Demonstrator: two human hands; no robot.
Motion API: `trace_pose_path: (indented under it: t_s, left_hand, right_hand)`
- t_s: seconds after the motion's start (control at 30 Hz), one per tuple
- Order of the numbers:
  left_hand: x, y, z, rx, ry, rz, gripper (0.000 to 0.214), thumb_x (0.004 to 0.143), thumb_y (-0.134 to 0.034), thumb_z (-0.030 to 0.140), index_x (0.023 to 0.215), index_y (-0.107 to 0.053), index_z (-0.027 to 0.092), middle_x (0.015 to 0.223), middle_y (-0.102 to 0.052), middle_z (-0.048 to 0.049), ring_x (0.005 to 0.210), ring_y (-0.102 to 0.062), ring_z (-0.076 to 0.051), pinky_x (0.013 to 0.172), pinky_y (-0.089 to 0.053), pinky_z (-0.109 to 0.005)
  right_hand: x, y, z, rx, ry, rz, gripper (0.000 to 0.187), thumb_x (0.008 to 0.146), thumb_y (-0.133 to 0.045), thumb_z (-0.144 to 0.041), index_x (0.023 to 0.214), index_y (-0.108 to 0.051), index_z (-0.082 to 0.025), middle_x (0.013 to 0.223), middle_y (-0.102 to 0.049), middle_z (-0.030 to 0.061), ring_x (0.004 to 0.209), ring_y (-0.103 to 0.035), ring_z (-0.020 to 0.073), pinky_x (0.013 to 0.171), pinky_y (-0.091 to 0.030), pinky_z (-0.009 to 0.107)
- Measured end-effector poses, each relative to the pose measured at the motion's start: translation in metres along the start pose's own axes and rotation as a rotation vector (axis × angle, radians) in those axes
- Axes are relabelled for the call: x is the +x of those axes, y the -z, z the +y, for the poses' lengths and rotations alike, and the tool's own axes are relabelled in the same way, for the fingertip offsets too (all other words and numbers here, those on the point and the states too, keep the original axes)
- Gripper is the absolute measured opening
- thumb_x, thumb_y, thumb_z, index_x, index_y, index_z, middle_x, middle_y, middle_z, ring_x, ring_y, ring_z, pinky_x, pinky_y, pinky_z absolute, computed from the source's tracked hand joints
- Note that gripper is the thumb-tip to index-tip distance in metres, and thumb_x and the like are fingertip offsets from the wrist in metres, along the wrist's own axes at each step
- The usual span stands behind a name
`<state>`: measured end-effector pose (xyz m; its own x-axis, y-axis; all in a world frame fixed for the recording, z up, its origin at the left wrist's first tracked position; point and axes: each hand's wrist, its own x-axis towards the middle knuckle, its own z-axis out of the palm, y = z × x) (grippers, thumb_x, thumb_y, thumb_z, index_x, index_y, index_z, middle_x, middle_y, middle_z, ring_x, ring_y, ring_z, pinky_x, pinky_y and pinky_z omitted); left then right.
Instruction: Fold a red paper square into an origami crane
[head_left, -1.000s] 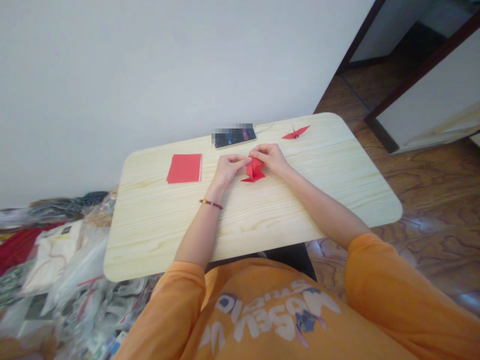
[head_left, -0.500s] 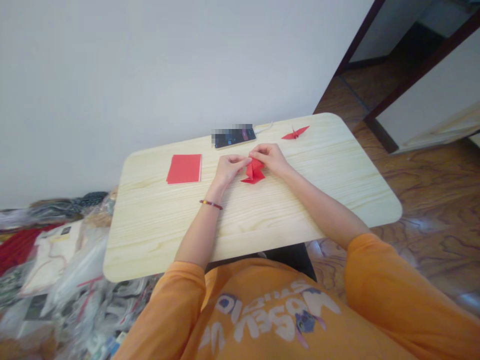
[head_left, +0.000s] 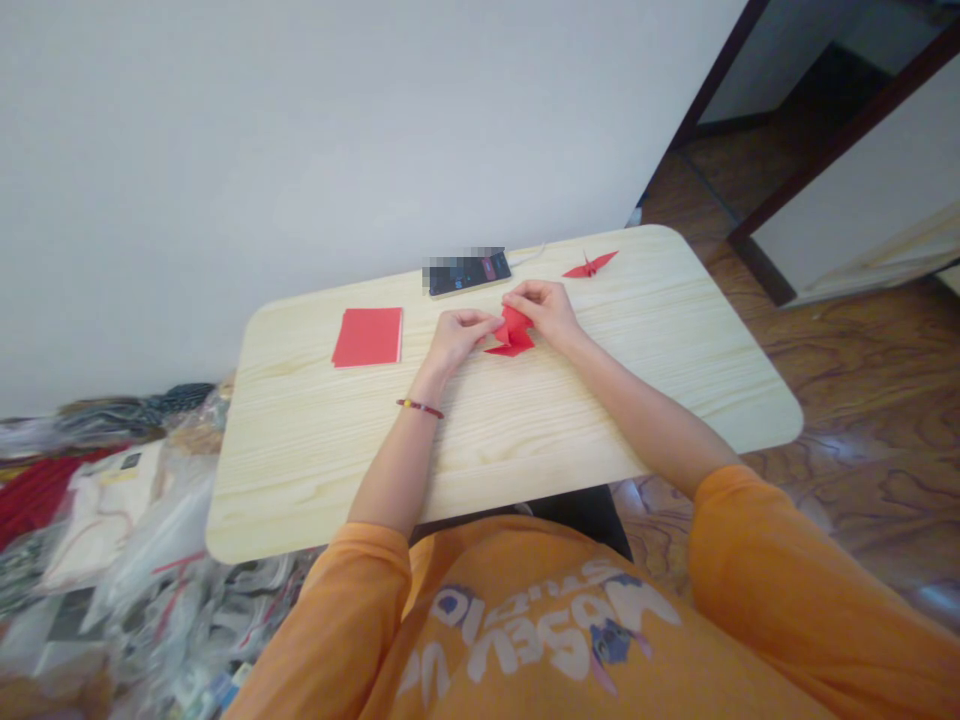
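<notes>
A partly folded piece of red origami paper [head_left: 514, 332] is held just over the middle of the table, its creased flaps spread at the lower end. My left hand [head_left: 459, 338] pinches its left edge between thumb and fingertips. On the upper right side, my right hand [head_left: 547, 308] grips the same paper with thumb and bent fingers. Parts of the paper are covered by the fingertips. To the left of my hands lies a stack of square red paper [head_left: 367, 337]. A finished red paper crane [head_left: 591, 265] rests near the table's far right.
A phone [head_left: 469, 273] with a white cable lies at the table's back edge, against the wall. The pale wooden table [head_left: 315, 470] has rounded corners. Plastic bags [head_left: 217, 610] and clothes crowd the floor at the left.
My right hand has risen slightly, up and to the right, with the paper's upper part. The folded paper has tilted, and its lower flaps sit differently. My left hand has barely moved.
</notes>
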<state>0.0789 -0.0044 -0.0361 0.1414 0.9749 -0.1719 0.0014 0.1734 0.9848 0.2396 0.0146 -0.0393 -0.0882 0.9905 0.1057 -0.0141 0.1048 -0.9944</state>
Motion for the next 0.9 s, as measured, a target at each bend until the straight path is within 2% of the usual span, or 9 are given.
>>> trace_pose_path:
  t_s: [0.4,0.67,0.9]
  left_hand:
    - [-0.0014,0.0015,0.0004,0.02,0.045,-0.018,0.028,0.051,-0.083,0.033,0.069,-0.074,0.013,0.063,-0.07,-0.0044,0.052,-0.051,-0.007,0.053,-0.039,-0.022]
    - [-0.0006,0.0028,-0.0019,0.005,0.026,0.003,0.026,0.051,-0.083,0.031,0.068,-0.073,0.013,0.061,-0.069,-0.0034,0.052,-0.052,-0.007,0.054,-0.041,-0.022]
    - [-0.0006,0.0025,-0.002,-0.004,0.019,-0.014,0.024,0.052,-0.082,0.029,0.068,-0.073,0.013,0.062,-0.07,-0.0035,0.055,-0.057,-0.009,0.058,-0.045,-0.023]
  right_hand:
    - [-0.001,-0.0006,-0.0042,0.002,0.005,0.023,0.032,0.061,-0.077,-0.045,0.063,-0.062,-0.017,0.061,-0.063,0.0002,0.056,-0.053,0.011,0.054,-0.043,0.024]
    - [-0.0036,0.0003,-0.0034,0.018,-0.099,-0.082,0.032,0.054,-0.082,-0.042,0.065,-0.065,-0.016,0.061,-0.065,0.0011,0.057,-0.056,0.012,0.054,-0.045,0.025]
    - [-0.0029,0.0012,-0.0018,-0.003,-0.067,-0.082,0.03,0.057,-0.079,-0.042,0.064,-0.064,-0.017,0.061,-0.064,0.0004,0.057,-0.055,0.012,0.056,-0.044,0.025]
